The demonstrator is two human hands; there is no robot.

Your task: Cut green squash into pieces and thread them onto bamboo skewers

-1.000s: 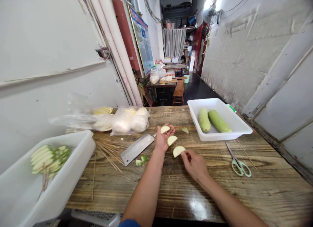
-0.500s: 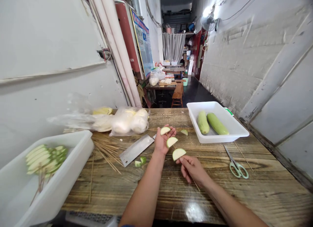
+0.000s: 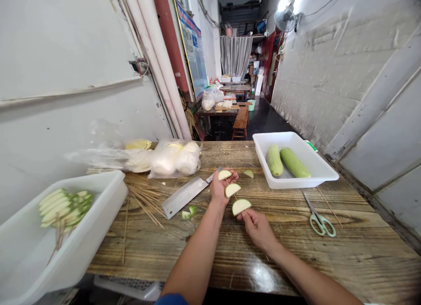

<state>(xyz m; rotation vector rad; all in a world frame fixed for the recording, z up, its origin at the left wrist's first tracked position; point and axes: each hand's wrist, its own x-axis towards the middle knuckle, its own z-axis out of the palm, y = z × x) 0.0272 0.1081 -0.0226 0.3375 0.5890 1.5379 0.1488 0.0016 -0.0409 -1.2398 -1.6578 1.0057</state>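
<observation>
Half-round, pale zucchini slices with green rims sit spaced along a thin wooden skewer point(image 3: 235, 196) between my hands. My left hand point(image 3: 219, 192) is palm up, its thumb and fingers around the far slice point(image 3: 225, 175). The middle slice point(image 3: 233, 190) lies just off that palm. Fingers of my right hand point(image 3: 258, 227) pinch at the near slice point(image 3: 241, 207), where the skewer passes into the hand; most of its lower length is hidden there. Left of my left wrist lie a cleaver point(image 3: 184, 196) and small green offcuts point(image 3: 188, 212).
A white tub point(image 3: 108, 208) at left holds skewered slices point(image 3: 57, 206). Loose skewers point(image 3: 144, 195) and bagged pale food point(image 3: 174, 158) lie beside it. At right are a white tray point(image 3: 307, 182) with two whole zucchini point(image 3: 294, 162), scissors point(image 3: 318, 219) and another slice point(image 3: 249, 173).
The view has shifted slightly, so the table things appear a little higher and further right. My right hand has turned somewhat, hiding more of the skewer's lower end. Both hands keep their holds.
</observation>
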